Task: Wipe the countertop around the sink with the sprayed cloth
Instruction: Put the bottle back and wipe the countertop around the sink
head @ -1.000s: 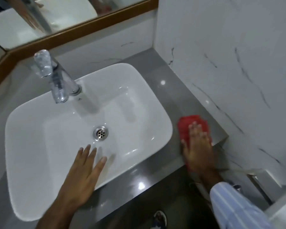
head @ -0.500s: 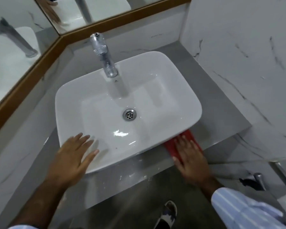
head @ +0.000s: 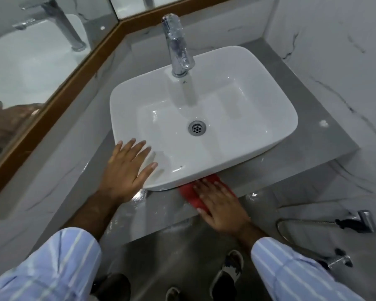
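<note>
A white rectangular basin point(head: 276, 118) sits on a grey countertop point(head: 313, 157). My right hand point(head: 223, 208) presses flat on a red cloth point(head: 191, 197) on the counter's front strip, just below the basin's near rim. Most of the cloth is hidden under the hand. My left hand point(head: 126, 170) rests with fingers spread on the basin's near-left corner and holds nothing. Wet streaks shine on the counter between the two hands.
A chrome tap point(head: 177, 46) stands at the basin's back. Wood-framed mirrors point(head: 30, 61) line the left and back walls; a marble wall point(head: 334, 51) closes the right. A hose sprayer point(head: 356, 221) hangs low on the right. My shoes point(head: 228, 272) are below the counter edge.
My right hand has slid the red cloth leftward from the counter's right end to the front strip below the basin. My left hand stayed on the basin's near-left rim. The view shifted.
</note>
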A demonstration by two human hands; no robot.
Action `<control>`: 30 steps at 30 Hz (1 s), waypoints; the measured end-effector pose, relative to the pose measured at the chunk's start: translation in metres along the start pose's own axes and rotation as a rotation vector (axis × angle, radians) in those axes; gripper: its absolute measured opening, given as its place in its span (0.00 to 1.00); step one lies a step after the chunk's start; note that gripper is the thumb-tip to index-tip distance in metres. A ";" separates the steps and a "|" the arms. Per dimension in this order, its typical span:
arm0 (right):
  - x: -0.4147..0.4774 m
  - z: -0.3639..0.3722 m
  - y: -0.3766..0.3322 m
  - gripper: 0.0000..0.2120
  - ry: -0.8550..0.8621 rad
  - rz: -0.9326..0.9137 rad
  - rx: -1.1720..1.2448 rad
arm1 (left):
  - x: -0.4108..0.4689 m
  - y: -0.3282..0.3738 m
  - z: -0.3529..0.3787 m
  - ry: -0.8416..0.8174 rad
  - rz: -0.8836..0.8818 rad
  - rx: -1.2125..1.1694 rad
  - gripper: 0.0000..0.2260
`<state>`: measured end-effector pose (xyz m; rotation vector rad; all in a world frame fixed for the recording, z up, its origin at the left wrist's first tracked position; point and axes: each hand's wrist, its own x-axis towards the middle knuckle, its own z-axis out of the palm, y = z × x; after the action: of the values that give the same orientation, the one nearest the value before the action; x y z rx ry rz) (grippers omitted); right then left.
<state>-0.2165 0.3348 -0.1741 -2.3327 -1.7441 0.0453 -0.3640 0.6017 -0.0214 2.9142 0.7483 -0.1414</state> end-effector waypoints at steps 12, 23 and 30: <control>0.021 0.016 -0.086 0.27 0.064 0.492 -0.018 | 0.002 -0.005 0.013 0.089 -0.047 -0.078 0.35; 0.028 0.018 -0.113 0.31 -0.103 0.295 0.037 | -0.001 -0.010 0.017 0.177 -0.035 -0.098 0.38; 0.038 0.028 -0.172 0.31 -0.163 0.105 0.119 | -0.098 -0.018 0.028 0.229 -0.122 -0.307 0.36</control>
<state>-0.3722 0.4212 -0.1624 -2.3891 -1.6376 0.3568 -0.4601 0.5671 -0.0391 2.6184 0.8931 0.2769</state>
